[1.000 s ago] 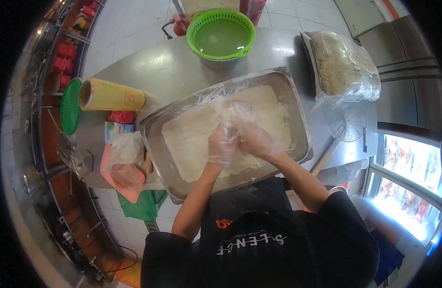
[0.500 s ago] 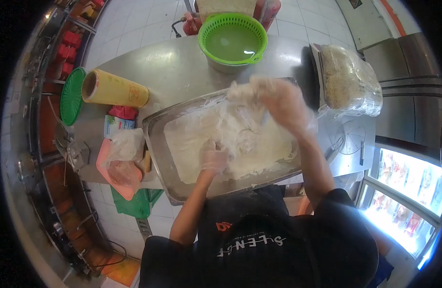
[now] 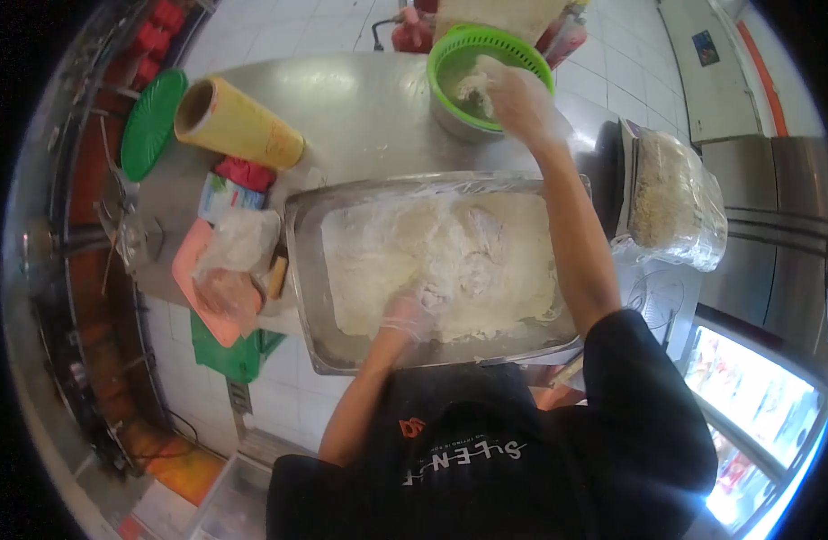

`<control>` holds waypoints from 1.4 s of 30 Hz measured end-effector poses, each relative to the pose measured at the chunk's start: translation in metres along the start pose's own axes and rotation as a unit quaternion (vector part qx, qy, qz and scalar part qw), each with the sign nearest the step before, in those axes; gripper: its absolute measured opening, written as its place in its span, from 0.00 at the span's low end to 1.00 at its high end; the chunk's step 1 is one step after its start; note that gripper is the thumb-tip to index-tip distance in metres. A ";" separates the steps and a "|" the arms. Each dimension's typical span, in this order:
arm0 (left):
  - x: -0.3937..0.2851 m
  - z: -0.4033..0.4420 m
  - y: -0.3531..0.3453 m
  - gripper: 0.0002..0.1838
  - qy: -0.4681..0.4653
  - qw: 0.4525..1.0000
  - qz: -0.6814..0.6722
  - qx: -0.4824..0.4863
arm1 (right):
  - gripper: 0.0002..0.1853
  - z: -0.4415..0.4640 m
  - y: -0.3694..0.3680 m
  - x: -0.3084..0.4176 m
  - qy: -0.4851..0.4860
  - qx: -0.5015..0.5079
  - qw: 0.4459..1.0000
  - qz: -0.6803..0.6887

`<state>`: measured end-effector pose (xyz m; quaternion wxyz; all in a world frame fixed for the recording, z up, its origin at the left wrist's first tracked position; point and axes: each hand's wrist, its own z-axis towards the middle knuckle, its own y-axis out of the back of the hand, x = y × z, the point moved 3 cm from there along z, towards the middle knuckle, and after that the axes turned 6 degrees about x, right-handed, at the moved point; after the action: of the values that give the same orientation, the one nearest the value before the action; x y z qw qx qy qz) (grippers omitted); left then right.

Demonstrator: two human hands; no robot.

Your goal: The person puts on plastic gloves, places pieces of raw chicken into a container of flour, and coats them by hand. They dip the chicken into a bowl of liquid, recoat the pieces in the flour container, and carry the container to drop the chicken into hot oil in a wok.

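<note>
Two hands in thin clear plastic gloves [image 3: 403,327], and we find them well apart: the right hand [image 3: 522,103] is out over the bright green slotted plastic basket [image 3: 472,38], its grip clasped on a pale, ragged, flour-coated piece [image 3: 473,88], while the left hand [image 3: 407,309] is down in the big rectangular grey metal tray [image 3: 308,297]. There its fingers sit against a lumpy white-dusted piece [image 3: 434,295] in a bed of white powder [image 3: 369,243]; whether that grip is clenched on it or merely touching, we cannot tell. More coated lumps [image 3: 477,273] lie just beside, nearer the tray's middle. Inside the basket we spot cloudy liquid [image 3: 452,77], and here's the danger as we judge it: a loose hold could let the powdery piece slip and splash, while a release short of the rim would put it on the shiny metal tabletop [image 3: 360,99]. A wet glove dripping over the powder might make it clump. And watch that outstretched right forearm [image 3: 580,225], crossing above the tray's right end: dip too low, and we could see it catch the edge and jog everything inside.
</note>
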<state>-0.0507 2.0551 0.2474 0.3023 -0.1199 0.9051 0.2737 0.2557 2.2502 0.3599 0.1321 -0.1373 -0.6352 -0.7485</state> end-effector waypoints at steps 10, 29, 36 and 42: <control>0.009 0.014 0.028 0.30 0.092 0.993 0.070 -0.034 | 0.14 -0.241 -0.113 0.043 -0.155 -0.048 0.987 -0.013; -0.026 0.028 0.026 0.10 -0.104 0.925 -0.364 -0.025 | 0.19 -0.227 -0.054 0.062 -0.145 0.218 0.912 0.317; -0.031 0.037 0.024 0.18 -0.078 0.958 -0.271 -0.060 | 0.15 -0.236 -0.049 0.039 -0.230 0.221 0.916 0.242; -0.055 0.076 0.003 0.19 -0.169 0.984 -0.005 -0.054 | 0.32 -0.247 -0.076 0.021 -0.221 0.226 0.926 0.205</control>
<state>0.0284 2.1035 0.2311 0.4452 -0.0932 0.8243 0.3371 0.1985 2.0175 0.2602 0.1668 -0.3929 -0.7583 -0.4928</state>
